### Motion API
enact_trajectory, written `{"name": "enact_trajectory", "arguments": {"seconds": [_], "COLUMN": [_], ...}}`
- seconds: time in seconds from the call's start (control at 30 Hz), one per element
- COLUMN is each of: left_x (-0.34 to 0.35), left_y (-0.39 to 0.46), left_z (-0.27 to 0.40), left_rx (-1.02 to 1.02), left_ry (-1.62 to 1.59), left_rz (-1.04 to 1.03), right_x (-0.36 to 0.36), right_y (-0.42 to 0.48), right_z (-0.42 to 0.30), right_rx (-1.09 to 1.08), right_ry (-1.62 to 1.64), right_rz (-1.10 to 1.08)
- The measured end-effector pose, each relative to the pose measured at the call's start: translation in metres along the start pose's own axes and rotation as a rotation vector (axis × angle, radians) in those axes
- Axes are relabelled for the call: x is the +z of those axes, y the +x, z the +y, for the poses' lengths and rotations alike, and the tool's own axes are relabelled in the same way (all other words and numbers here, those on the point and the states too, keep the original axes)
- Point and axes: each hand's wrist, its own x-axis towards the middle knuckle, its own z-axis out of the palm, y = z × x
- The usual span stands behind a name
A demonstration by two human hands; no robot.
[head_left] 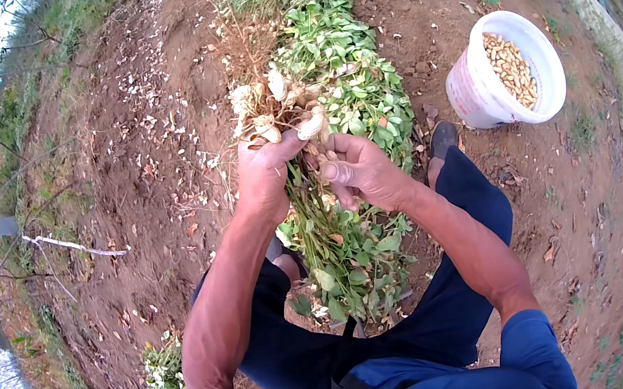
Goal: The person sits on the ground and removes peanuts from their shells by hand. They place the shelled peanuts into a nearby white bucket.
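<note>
My left hand point(267, 180) is closed around the stems of an uprooted peanut plant point(309, 213), just below its roots. A cluster of pale peanut pods point(272, 100) hangs among the thin roots above my left thumb. One larger pod point(311, 124) lies against that thumb's tip. My right hand point(366, 170) is beside the stems with its fingers curled. Between its thumb and fingers shows a pale peanut pod point(327, 157), partly hidden. The plant's green leaves hang down between my knees.
A long heap of green peanut plants point(329, 39) lies on the soil ahead. To the right, a white plastic bucket point(469, 90) holds many picked peanuts point(511, 68). Another leafy pile point(167, 382) is at lower left. Bare branches point(75, 244) reach in from the left.
</note>
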Motion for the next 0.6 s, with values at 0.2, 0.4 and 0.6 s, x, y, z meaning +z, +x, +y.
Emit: {"name": "enact_trajectory", "arguments": {"seconds": [0.2, 0.4, 0.6], "left_x": [-0.006, -0.015, -0.017], "left_y": [0.002, -0.008, -0.011], "left_z": [-0.001, -0.001, -0.002], "left_rx": [-0.098, -0.26, -0.296], "left_ry": [0.041, -0.126, -0.135], "left_rz": [-0.071, -0.121, -0.271], "right_x": [0.004, 0.012, -0.004], "right_y": [-0.003, -0.015, -0.02], "right_z": [-0.007, -0.027, -0.003], "right_rx": [0.006, 0.014, 0.065], "right_ry": [-0.222, -0.143, 0.349], "right_rz": [0.023, -0.139, -0.367]}}
